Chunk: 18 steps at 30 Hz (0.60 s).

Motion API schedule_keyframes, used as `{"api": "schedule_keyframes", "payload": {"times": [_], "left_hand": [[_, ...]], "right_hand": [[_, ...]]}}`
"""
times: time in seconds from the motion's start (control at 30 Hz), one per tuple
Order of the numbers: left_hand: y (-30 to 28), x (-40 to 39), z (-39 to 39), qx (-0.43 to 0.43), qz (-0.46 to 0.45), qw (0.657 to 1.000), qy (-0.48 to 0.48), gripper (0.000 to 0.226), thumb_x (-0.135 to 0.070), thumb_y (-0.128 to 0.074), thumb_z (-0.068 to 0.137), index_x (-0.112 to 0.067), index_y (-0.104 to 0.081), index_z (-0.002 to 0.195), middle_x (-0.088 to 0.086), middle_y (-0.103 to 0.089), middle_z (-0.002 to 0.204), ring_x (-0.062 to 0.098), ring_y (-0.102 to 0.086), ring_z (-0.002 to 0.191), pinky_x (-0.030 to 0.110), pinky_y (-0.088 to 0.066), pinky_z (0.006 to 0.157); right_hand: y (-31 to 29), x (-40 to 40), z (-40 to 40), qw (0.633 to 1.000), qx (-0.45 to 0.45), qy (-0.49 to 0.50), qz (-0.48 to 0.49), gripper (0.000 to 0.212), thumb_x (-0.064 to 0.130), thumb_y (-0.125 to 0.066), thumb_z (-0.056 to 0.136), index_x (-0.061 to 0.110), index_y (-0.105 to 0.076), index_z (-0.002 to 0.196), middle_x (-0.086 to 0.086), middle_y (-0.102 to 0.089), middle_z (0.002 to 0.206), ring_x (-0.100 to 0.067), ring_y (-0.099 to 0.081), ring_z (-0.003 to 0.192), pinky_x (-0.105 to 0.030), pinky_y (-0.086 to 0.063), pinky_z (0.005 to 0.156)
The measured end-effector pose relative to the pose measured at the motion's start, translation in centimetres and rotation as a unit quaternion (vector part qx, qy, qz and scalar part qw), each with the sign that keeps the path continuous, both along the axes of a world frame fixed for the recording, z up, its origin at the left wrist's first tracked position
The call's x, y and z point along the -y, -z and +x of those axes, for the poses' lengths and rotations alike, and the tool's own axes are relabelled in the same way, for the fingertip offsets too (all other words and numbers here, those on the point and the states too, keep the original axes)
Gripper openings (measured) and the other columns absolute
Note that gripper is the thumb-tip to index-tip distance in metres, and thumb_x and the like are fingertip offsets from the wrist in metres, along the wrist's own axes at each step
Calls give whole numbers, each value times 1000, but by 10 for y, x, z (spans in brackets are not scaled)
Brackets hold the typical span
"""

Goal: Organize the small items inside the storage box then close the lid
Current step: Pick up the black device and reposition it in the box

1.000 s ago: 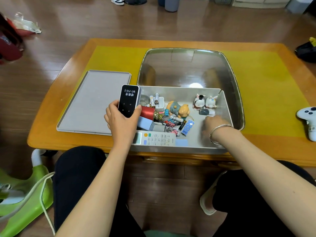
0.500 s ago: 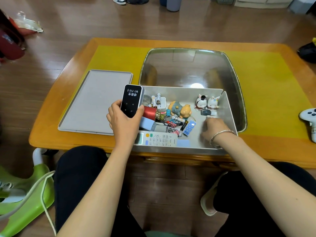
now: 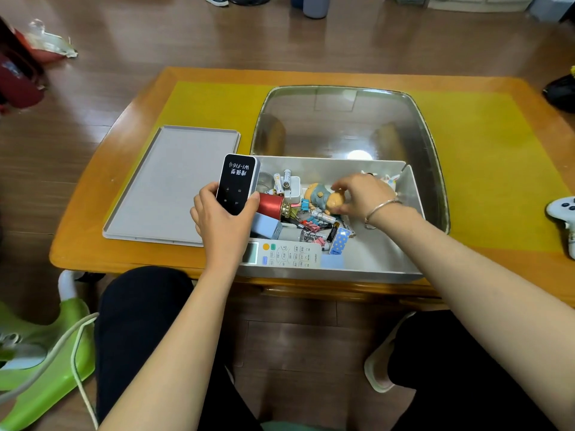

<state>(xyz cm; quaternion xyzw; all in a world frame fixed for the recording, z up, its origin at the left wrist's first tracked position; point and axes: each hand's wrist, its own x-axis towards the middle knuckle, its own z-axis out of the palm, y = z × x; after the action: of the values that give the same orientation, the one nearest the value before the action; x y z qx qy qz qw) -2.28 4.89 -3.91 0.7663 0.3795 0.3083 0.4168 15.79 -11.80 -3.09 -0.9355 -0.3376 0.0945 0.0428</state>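
My left hand [image 3: 222,223] has its fingers [image 3: 205,194] and thumb curled round a flat black glossy remote [image 3: 236,183] with white lettering, held upright at the left wall of the grey storage box [image 3: 389,256]. My right hand [image 3: 362,194] reaches into the box, fingers bent down onto a small rounded figurine [image 3: 323,199]; whether they grip it I cannot tell. Around the figurine lie batteries [image 3: 286,178], a red cylinder [image 3: 270,203], binder clips [image 3: 314,222] and a long white ribbed-button remote [image 3: 284,255] along the near wall. The flat grey lid [image 3: 168,185] lies left of the box on the glossy orange worktop [image 3: 93,244].
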Motion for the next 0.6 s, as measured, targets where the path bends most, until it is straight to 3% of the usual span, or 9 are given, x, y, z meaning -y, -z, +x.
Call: {"api": "schedule_keyframes", "payload": {"times": [0.17,0.37,0.6], "left_hand": [[1,0,0,1,-1,1000,3,59,-42,-69,80,-14,-43,125,1,-47,124,7,-33,109,38,-43,97],[1,0,0,-1,7,1000,5,60,-43,-69,80,-13,-43,124,1,-47,123,8,-32,109,39,-42,98],[0,1,0,1,7,1000,4,60,-43,-69,80,-14,-43,125,1,-47,123,7,-32,110,37,-42,97]], "right_hand": [[3,-6,9,995,71,-61,-44,36,44,-62,79,32,-61,113,-2,-65,111,-29,-60,102,-30,-38,69],[1,6,8,992,107,-57,-46,26,19,-58,82,22,-66,108,-4,-51,112,-31,-61,89,-33,-46,67],[6,2,1,987,141,-37,-61,19,16,-57,84,9,-64,100,-10,-50,107,-32,-60,85,-30,-30,58]]}}
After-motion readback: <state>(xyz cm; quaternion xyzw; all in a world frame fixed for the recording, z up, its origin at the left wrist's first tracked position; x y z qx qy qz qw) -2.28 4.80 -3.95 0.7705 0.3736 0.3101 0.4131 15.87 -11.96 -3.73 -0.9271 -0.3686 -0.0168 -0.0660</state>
